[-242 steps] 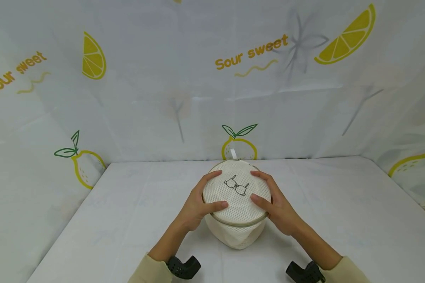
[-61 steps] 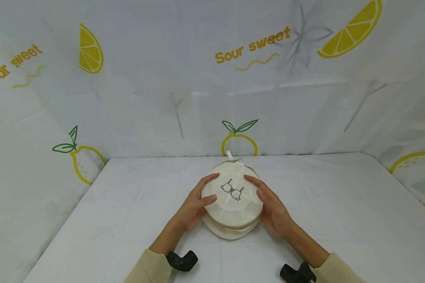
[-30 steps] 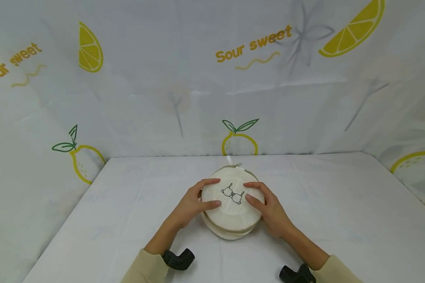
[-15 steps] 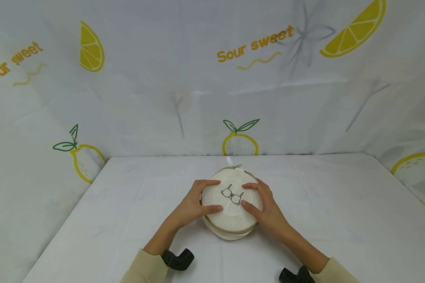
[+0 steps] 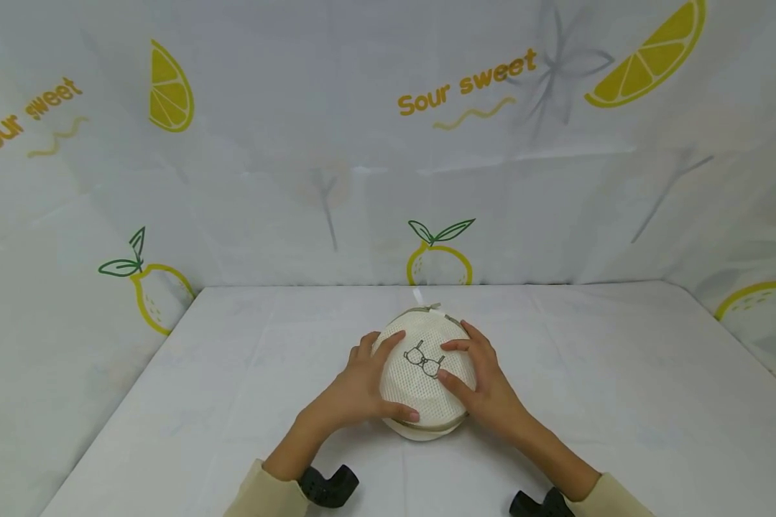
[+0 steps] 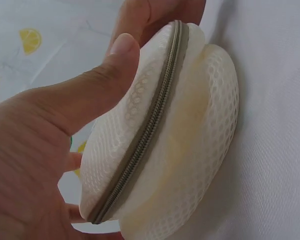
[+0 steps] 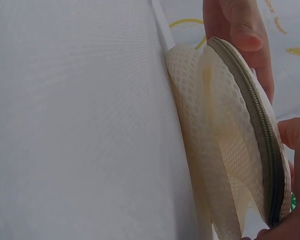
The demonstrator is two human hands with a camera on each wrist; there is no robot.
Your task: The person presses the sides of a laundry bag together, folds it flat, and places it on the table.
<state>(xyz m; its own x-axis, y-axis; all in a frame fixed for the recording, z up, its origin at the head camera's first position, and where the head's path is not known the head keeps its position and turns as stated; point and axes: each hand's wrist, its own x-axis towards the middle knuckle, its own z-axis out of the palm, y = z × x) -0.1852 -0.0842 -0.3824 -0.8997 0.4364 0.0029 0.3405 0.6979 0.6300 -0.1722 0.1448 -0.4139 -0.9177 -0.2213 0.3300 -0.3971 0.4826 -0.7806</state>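
A round cream mesh laundry bag [image 5: 420, 388], printed with a small bra outline, sits squashed low on the white table. My left hand [image 5: 365, 384] holds its left side, thumb at the near edge of the lid and fingers spread over the far-left rim. On the right side my right hand [image 5: 491, 380] grips the rim, its thumb and index finger lying on the lid by the print. In the left wrist view the grey-green zipper [image 6: 145, 135] runs closed around the lid. Below it the mesh wall [image 7: 190, 100] bulges in folds in the right wrist view.
A white cloth covers the table [image 5: 233, 359], whose back edge meets a hanging white curtain [image 5: 284, 215] with lemon prints. A white loop tab [image 5: 417, 295] sticks up behind the bag. Black wrist cameras [image 5: 328, 488] sit on both forearms.
The bag stood tall about eight seconds ago and is now pressed flatter. Lately my left hand has shifted over the lid, its thumb sliding toward the near edge; my right hand has moved slightly inward.
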